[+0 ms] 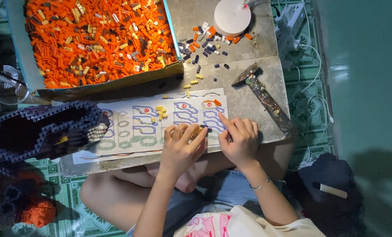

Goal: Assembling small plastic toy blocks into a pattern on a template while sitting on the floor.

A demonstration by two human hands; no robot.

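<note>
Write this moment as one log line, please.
left hand: pinching small yellow bricks | right hand: fingertip on instruction sheet | box of orange bricks: behind | hammer: right, untouched

Dull scuffed metal bench (248, 94), matt printed paper instruction sheet (125, 131), glossy plastic orange bricks (95, 35) in a worn cardboard box (18, 52), rusty paint-flecked hammer (261, 94)

The left hand (180, 147) hides most of the small bricks (195, 131) under its fingers; their shape is unclear.

Green patterned floor mat (312, 94), low grey metal table (244, 94), teal wall (367, 74), dim indoor light
</note>
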